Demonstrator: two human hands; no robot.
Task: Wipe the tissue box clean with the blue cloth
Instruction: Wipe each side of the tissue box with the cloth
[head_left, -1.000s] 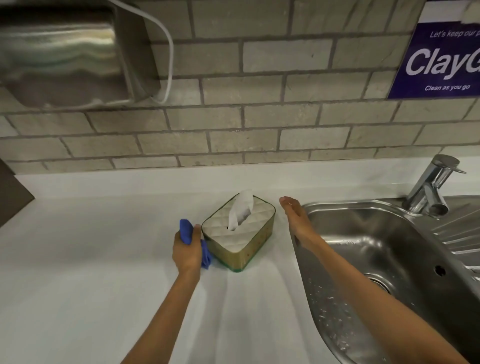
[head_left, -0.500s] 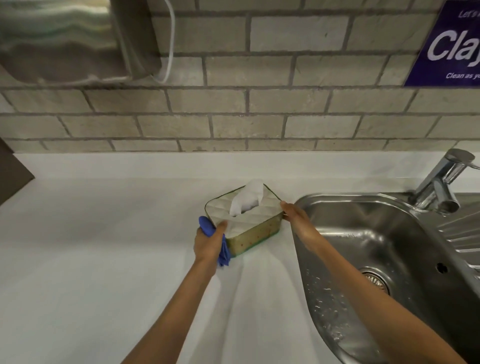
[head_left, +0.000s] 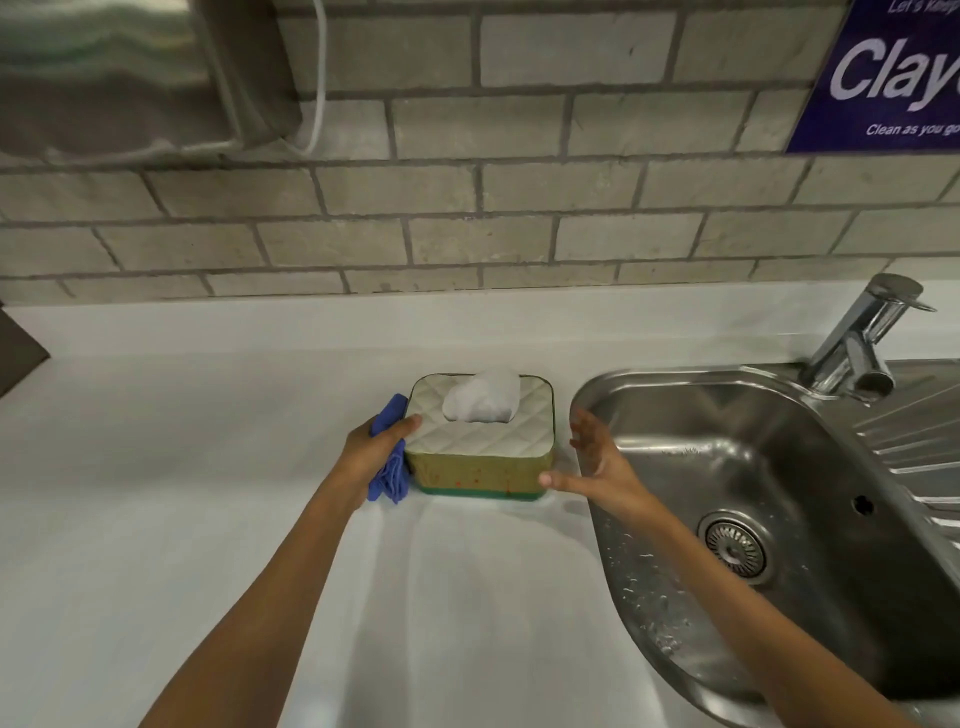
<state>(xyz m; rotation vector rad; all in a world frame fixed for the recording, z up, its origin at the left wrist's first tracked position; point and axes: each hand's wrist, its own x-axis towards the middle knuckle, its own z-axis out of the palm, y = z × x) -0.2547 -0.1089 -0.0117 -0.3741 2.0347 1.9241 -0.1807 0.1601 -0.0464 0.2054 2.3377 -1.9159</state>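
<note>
The tissue box (head_left: 480, 470) stands square to me on the white counter, with a quilted white lid, an olive side, a green base and a white tissue (head_left: 483, 400) sticking up. My left hand (head_left: 371, 452) grips the blue cloth (head_left: 389, 467) against the box's left side, thumb resting on the lid's corner. My right hand (head_left: 597, 462) is spread open at the box's right side, its thumb tip touching the front right corner, its fingers apart from the box.
A steel sink (head_left: 753, 519) with a drain lies directly right of the box, and a tap (head_left: 857, 343) stands at its back. The brick wall carries a metal dispenser (head_left: 104, 78) at top left and a purple sign (head_left: 893, 78) at top right.
The box has turned from a diagonal position to square with the counter edge. My left hand with the cloth stayed on its left side; my right hand opened beside the right side.
</note>
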